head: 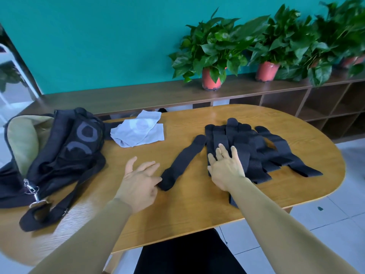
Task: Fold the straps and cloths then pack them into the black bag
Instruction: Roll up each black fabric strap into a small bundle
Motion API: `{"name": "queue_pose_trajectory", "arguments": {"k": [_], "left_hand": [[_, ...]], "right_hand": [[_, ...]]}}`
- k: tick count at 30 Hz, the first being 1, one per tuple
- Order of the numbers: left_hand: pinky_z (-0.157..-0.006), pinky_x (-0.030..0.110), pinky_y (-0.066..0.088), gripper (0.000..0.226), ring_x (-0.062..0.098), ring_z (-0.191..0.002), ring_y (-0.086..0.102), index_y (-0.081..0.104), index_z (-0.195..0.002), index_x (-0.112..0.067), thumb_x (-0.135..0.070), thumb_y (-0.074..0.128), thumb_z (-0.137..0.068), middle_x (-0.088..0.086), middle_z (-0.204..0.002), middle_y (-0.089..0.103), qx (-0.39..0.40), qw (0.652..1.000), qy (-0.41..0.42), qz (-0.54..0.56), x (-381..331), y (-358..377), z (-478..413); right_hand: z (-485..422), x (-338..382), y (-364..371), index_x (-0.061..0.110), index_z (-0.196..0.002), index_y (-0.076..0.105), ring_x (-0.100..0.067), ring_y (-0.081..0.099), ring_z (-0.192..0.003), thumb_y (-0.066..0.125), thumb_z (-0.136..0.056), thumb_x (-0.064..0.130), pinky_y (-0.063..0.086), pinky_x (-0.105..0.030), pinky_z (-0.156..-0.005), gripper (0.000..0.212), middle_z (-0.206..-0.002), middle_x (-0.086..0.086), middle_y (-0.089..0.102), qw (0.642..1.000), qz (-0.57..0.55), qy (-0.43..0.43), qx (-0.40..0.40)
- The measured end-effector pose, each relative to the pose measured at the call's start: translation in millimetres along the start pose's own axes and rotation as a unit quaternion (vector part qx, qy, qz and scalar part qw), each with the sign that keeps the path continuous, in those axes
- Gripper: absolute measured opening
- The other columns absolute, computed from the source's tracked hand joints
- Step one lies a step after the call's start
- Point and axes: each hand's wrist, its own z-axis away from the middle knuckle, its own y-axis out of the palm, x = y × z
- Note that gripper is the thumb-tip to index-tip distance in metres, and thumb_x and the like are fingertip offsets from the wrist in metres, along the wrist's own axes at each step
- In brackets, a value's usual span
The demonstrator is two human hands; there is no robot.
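A pile of several black straps (256, 149) lies spread on the right half of the wooden table (177, 204). My right hand (225, 167) rests flat on the pile's near left part, fingers straight. One black strap (182, 161) lies apart, slanting toward me. My left hand (139, 180) is beside its near end, fingers relaxed, fingertips touching it. Light grey cloths (138, 131) lie crumpled at the back centre. The black bag (59, 155) sits at the left with its mouth showing a tan lining, its shoulder strap (65, 204) trailing toward me.
A low wooden shelf (286, 103) runs behind the table along a teal wall, carrying potted plants (211, 54). White tiled floor shows at the right. A black chair seat (187, 254) is below the table's near edge.
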Motion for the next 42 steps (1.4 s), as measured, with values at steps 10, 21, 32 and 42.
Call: {"name": "queue_pose_trajectory", "arguments": {"k": [10,21,32,42], "left_hand": [[-0.116,0.036,-0.009,0.049,-0.001,-0.141,0.023,0.038,-0.145,-0.028,-0.015,0.038,-0.098,-0.01,-0.157,0.024,0.115,0.987,0.06,0.098,-0.7,12.4,-25.9],[-0.095,0.036,0.021,0.031,0.002,-0.075,0.059,0.073,-0.094,-0.036,-0.048,0.058,-0.07,-0.018,-0.087,0.062,0.016,0.99,0.079,0.118,1.0,18.7,45.9],[-0.096,0.037,0.021,0.044,0.0,-0.085,0.055,0.073,-0.097,-0.038,-0.062,0.044,-0.076,-0.019,-0.087,0.059,-0.041,0.991,0.032,0.122,-3.1,17.7,67.0],[-0.103,0.038,0.017,0.043,-0.004,-0.094,0.062,0.074,-0.098,-0.035,-0.062,0.048,-0.077,-0.017,-0.089,0.063,-0.047,0.987,0.043,0.144,-1.8,23.2,65.1]], "right_hand": [[-18.6,59.4,-8.2,0.01,-0.15,0.011,-0.027,-0.004,-0.146,0.014,-0.102,0.042,0.005,-0.051,-0.115,0.058,-0.156,-0.016,0.014,0.994,-0.011,-0.104,-0.028],[-6.8,98.1,0.3,0.016,-0.152,0.007,-0.02,-0.005,-0.146,0.014,-0.101,0.048,0.004,-0.046,-0.114,0.061,-0.159,-0.008,0.005,0.981,-0.055,-0.187,0.015],[12.5,107.0,-9.9,0.017,-0.145,0.034,-0.022,0.015,-0.145,0.038,-0.099,0.037,0.013,-0.042,-0.115,0.05,-0.154,-0.008,0.029,0.929,-0.119,-0.32,-0.141],[-20.3,116.7,-5.6,0.025,-0.152,0.012,-0.015,-0.003,-0.146,0.021,-0.102,0.043,0.0,-0.038,-0.118,0.054,-0.159,-0.001,0.006,0.957,-0.086,-0.277,-0.003]]}}
